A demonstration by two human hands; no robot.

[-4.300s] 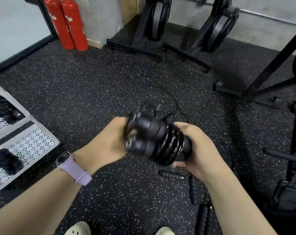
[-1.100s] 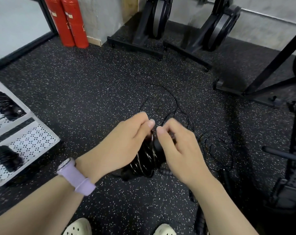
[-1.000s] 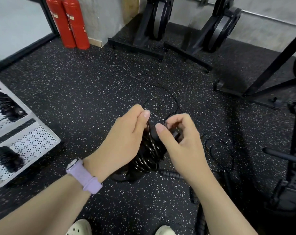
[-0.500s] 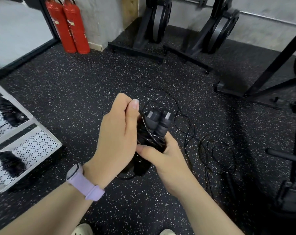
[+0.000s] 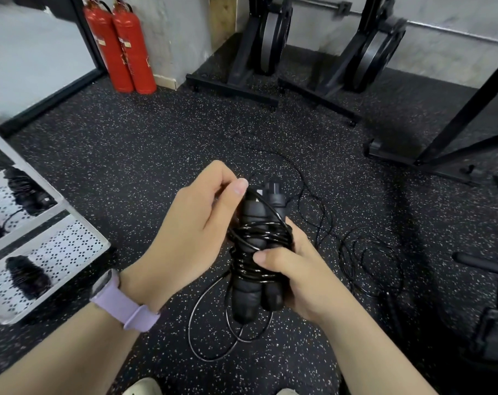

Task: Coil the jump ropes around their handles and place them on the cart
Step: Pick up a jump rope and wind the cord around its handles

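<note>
Black jump rope handles (image 5: pixel 256 252) gripped by right hand (image 5: pixel 296 275), left hand (image 5: pixel 193 229) apparently pinching cord (image 5: pixel 266 208)

Open floor (image 5: pixel 145 155) lies between hands (image 5: pixel 242 246) and cart (image 5: pixel 51 252)

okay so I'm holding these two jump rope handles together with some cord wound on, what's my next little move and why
Probably take another turn of cord around the handles with your left hand, which pinches the cord near their tops. Your right hand grips the pair lower down, and a loose loop of cord hangs below, so the coil looks unfinished for the cart.
</note>
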